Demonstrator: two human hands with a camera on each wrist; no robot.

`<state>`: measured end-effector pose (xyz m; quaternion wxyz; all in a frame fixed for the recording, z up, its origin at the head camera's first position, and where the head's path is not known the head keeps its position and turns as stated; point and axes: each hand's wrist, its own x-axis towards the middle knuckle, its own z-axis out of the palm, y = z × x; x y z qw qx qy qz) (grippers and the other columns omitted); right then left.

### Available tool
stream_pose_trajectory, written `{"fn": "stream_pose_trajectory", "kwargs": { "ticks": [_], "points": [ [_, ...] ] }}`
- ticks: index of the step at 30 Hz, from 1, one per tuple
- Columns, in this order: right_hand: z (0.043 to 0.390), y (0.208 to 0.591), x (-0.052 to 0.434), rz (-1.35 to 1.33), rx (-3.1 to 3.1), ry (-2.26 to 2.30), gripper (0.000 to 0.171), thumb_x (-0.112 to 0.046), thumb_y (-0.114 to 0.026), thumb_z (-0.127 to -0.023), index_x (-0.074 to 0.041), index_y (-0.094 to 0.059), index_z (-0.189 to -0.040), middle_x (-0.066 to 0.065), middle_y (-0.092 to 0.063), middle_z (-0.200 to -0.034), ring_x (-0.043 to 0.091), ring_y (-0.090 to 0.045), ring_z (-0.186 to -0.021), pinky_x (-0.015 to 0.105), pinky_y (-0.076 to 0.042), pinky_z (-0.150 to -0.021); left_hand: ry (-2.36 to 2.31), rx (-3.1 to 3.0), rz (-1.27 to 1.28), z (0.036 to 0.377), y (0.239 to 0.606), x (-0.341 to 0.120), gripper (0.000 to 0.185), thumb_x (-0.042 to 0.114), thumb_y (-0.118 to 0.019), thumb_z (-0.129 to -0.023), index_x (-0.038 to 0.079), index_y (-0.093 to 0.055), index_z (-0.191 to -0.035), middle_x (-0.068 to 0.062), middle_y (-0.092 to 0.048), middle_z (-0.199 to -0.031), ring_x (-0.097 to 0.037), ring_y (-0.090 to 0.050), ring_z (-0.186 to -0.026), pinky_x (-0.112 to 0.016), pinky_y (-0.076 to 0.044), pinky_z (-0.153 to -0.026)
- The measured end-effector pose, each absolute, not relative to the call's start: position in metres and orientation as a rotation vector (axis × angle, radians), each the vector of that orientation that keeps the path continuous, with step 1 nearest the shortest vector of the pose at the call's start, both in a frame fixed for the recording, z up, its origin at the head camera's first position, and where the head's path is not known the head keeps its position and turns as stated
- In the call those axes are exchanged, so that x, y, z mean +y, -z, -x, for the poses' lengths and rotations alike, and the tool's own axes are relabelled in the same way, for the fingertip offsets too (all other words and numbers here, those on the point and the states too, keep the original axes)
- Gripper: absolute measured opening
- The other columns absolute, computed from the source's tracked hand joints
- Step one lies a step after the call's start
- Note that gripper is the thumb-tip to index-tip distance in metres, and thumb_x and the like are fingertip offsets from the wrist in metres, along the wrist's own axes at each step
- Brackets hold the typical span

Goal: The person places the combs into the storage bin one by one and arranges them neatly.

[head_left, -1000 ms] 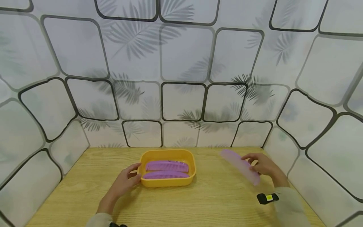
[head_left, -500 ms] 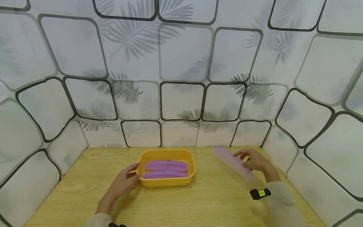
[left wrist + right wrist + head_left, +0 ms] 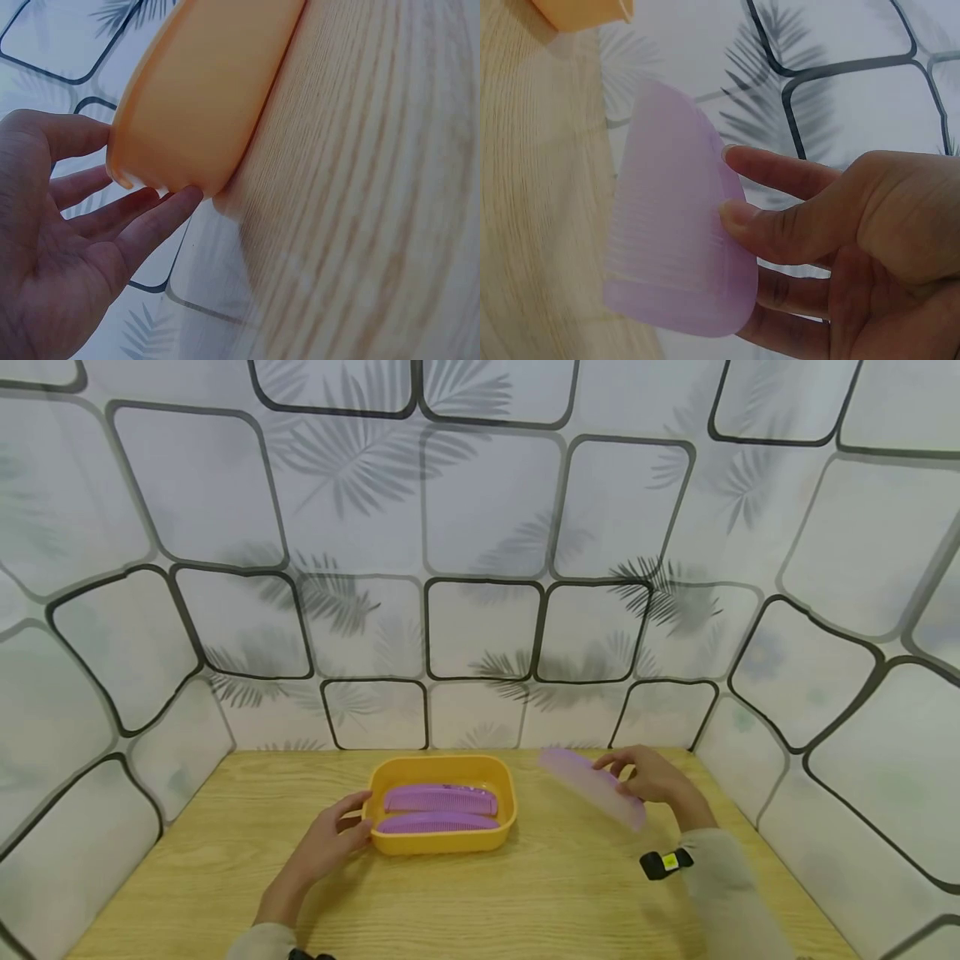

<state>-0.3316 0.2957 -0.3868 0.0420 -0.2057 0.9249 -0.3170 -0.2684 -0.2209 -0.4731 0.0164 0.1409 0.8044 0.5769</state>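
A purple comb (image 3: 592, 787) hangs tilted above the right side of the table, its teeth facing down toward the front left. My right hand (image 3: 651, 774) pinches its spine between thumb and fingers, as the right wrist view shows on the comb (image 3: 675, 225). Two more purple combs lie side by side in a yellow plastic tub (image 3: 442, 843): a back comb (image 3: 441, 799) and a front comb (image 3: 438, 822). My left hand (image 3: 326, 837) touches the tub's left end, its relaxed fingertips against the outer wall and rim of the tub (image 3: 202, 90).
The wood-grain table (image 3: 465, 910) ends at a patterned cloth backdrop (image 3: 487, 627), which also rises along both sides. A black wrist strap (image 3: 663, 863) sits at the right sleeve (image 3: 723, 877).
My right hand has moved left with the comb, bringing it closer to the tub and slightly farther back. The left hand, the tub and the combs inside it have stayed in place.
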Motion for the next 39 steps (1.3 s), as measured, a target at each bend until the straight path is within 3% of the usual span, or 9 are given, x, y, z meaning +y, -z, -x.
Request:
{"fn": "stream_pose_trajectory", "kwargs": {
  "ticks": [14,27,39],
  "points": [
    [0.338,0.38,0.271,0.692,2.826,0.883,0.046,0.013,-0.06,-0.084,-0.005,-0.072,-0.125,0.024,-0.068,-0.112,0.022,-0.067,-0.078,0.028,-0.051,-0.062,-1.799,2.497,-0.434,0.269,0.475,-0.22,0.06,0.011,-0.06,-0.105,-0.012,-0.035,-0.153,-0.04,-0.042,-0.15,-0.052,-0.056,-0.13,-0.035,-0.064,-0.091],
    [0.346,0.372,0.243,0.821,2.789,0.855,0.041,0.014,-0.062,-0.086,-0.004,-0.074,-0.121,0.019,-0.067,-0.104,0.019,-0.063,-0.076,0.029,-0.055,-0.067,-1.754,2.563,-0.435,0.268,0.474,-0.22,0.06,0.011,-0.061,-0.104,-0.011,-0.036,-0.154,-0.038,-0.042,-0.152,-0.051,-0.056,-0.131,-0.034,-0.064,-0.091],
    [0.352,0.369,0.217,0.875,2.776,0.818,0.042,0.014,-0.062,-0.086,-0.008,-0.076,-0.119,0.016,-0.069,-0.1,0.015,-0.059,-0.067,0.025,-0.052,-0.061,-1.764,2.555,-0.446,0.27,0.476,-0.221,0.058,0.01,-0.059,-0.105,-0.011,-0.036,-0.154,-0.039,-0.042,-0.151,-0.053,-0.055,-0.131,-0.035,-0.064,-0.09]
  ]
}}
